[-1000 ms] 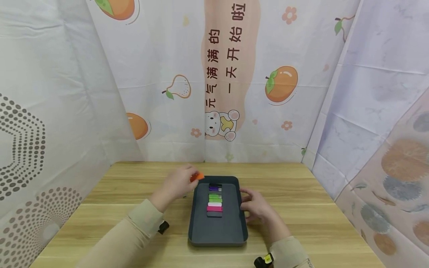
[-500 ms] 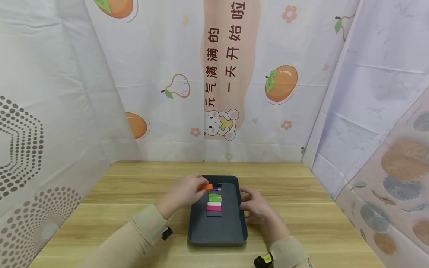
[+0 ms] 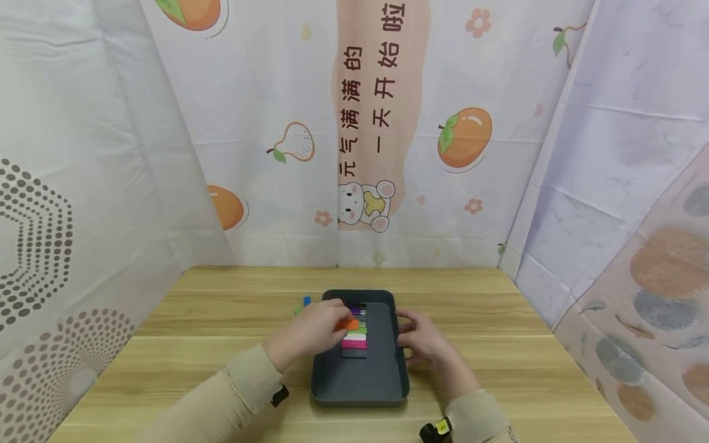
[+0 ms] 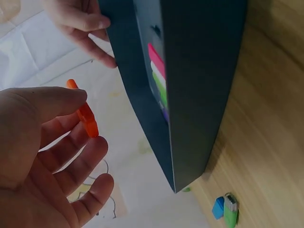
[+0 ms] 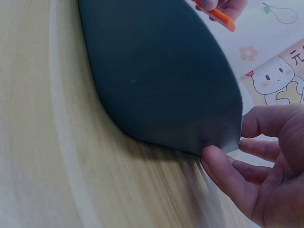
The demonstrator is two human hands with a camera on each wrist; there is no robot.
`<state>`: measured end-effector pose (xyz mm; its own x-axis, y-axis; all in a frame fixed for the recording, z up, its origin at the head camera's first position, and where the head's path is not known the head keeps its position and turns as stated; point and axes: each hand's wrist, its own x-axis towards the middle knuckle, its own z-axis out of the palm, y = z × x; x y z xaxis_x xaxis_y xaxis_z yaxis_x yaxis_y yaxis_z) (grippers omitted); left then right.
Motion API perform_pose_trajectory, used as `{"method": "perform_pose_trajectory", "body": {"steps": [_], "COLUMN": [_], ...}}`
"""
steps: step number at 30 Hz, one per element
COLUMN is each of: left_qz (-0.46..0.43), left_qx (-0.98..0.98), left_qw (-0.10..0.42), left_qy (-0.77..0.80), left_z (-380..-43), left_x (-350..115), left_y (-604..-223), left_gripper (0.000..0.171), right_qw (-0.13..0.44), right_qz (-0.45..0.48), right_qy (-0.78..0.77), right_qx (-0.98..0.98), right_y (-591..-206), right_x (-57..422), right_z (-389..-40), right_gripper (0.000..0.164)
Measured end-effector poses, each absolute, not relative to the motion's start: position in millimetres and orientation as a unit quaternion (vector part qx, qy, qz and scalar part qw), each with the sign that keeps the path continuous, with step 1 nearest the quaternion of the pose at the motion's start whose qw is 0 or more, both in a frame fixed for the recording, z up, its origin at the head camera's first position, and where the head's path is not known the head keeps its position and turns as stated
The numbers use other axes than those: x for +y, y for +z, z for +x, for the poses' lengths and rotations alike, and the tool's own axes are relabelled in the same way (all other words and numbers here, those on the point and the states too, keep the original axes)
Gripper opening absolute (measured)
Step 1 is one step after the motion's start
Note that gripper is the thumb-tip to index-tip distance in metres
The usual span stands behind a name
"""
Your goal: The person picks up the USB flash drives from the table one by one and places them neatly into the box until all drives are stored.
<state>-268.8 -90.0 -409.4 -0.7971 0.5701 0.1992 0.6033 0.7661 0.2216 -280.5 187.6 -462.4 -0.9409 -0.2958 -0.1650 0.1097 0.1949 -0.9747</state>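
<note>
My left hand [image 3: 316, 332] pinches a small flat orange piece [image 4: 88, 118] between thumb and fingers, held above the dark grey tray [image 3: 360, 384]. In the tray, small slim pieces lie in a column: a purple one [image 3: 360, 311], green ones [image 3: 359, 330], a white one [image 3: 354, 337], a pink one [image 3: 354, 344] and a dark grey one [image 3: 354, 353]. The orange piece overlaps the green ones in the head view. At the tray's right side, my right hand [image 3: 423, 341] rests its fingertips and thumb against the outer wall, fingers loosely bent.
Left of the tray, on the wooden table [image 3: 221, 314], lie a blue piece [image 4: 218, 207] and a green piece with a silvery end [image 4: 231, 211]. Printed curtains [image 3: 266, 184] hang behind and on both sides of the table.
My left hand has carried the orange piece from the tray's far left edge inward, then nearer along the column. The blue and green pieces behind it have come into view. My right hand stays put.
</note>
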Motion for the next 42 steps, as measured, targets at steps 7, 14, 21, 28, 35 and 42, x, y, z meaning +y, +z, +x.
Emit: {"method": "perform_pose_trajectory", "body": {"steps": [7, 14, 21, 28, 35, 42], "left_qz": [-0.324, -0.331, -0.328, -0.341, -0.345, -0.346], "left_qx": [-0.938, -0.938, -0.941, -0.937, -0.936, -0.935], "left_qw": [0.044, 0.019, 0.0, 0.001, -0.005, -0.018], "left_qy": [-0.118, -0.104, -0.085, -0.08, -0.072, -0.072], "left_z": [-262.9, -262.5, -261.4, -259.0, -257.3, -258.4], "left_x": [-83.1, -78.7, -75.8, -74.3, -72.2, -70.6], "left_y": [-415.1, -424.4, -433.6, -435.6, -437.1, -441.4], "left_gripper": [0.016, 0.014, 0.018, 0.022, 0.021, 0.022], "right_qw": [0.161, 0.165, 0.163, 0.158, 0.158, 0.157], "right_qz": [-0.061, -0.063, -0.062, -0.064, -0.067, -0.066], "right_qy": [-0.631, -0.631, -0.629, -0.622, -0.62, -0.621], "right_qx": [0.756, 0.755, 0.758, 0.764, 0.765, 0.765], "right_y": [-464.1, -464.3, -463.7, -463.0, -463.2, -462.3], "right_x": [187.3, 188.0, 188.3, 187.7, 187.1, 187.3], "right_z": [-280.5, -281.1, -282.1, -281.9, -281.5, -281.2], "right_gripper": [0.082, 0.082, 0.082, 0.081, 0.081, 0.08]}}
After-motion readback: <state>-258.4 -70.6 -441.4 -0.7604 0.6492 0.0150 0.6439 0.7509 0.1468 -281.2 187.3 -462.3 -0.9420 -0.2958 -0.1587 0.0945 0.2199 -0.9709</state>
